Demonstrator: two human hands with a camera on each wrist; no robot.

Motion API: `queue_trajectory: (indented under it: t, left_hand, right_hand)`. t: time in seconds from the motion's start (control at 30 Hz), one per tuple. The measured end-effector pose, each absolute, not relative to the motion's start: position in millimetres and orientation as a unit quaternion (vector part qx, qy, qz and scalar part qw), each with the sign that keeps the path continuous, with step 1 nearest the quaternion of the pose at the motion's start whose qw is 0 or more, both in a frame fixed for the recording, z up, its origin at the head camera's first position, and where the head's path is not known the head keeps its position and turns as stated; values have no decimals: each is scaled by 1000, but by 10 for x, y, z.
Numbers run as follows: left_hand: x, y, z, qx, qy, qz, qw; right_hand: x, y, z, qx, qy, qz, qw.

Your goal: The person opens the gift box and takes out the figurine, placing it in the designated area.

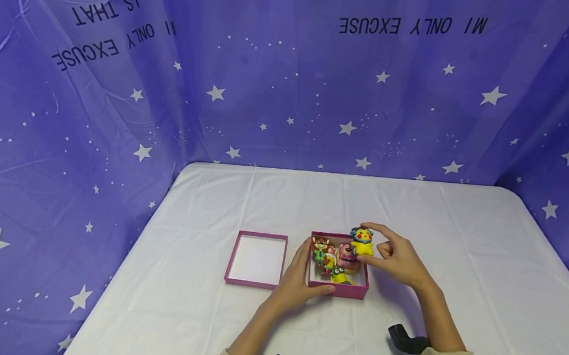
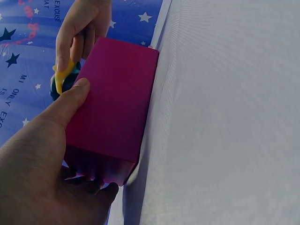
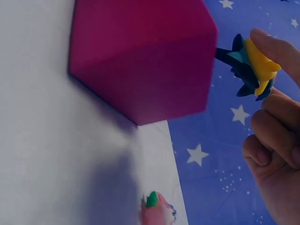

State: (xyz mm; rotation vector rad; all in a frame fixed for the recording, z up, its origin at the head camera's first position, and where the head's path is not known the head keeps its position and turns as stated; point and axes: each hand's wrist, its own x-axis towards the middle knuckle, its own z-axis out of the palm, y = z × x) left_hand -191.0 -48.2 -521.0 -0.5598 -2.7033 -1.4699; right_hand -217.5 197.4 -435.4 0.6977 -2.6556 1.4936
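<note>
Presently pinching a yellow figurine (image 1: pixel 362 248) between thumb and finger of the right hand (image 1: pixel 398 262), just over the far right corner of the magenta box (image 1: pixel 340 291). Being held upright, showing red round cheeks on a yellow face, blue around the head and dark teal pointed parts behind. Gripping the near left corner of the box with the left hand (image 1: pixel 296 284), with thumb along the near wall, upon the desk (image 1: pixel 171 293).
</note>
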Motion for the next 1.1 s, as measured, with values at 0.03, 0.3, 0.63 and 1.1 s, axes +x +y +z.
queue_trajectory:
  t: [0.03, 0.3, 0.63, 1.1]
  left_hand:
    - [-1910, -481, -5211, -178, -864, -470, 6]
    - [-1909, -482, -5211, -173, -866, -469, 3]
    - [-1901, -484, -5207, -173, -865, -472, 0]
    - [-1896, -486, -5201, -179, -863, -473, 1]
  right_hand:
    - [-2172, 1991, -4334, 221, -849, 479, 11]
    - [-2178, 2214, -4285, 183, -844, 504, 21]
    - [-2254, 2740, -4459, 151, -830, 535, 37]
    - [-2145, 3365, -4704, 75, -862, 501, -4]
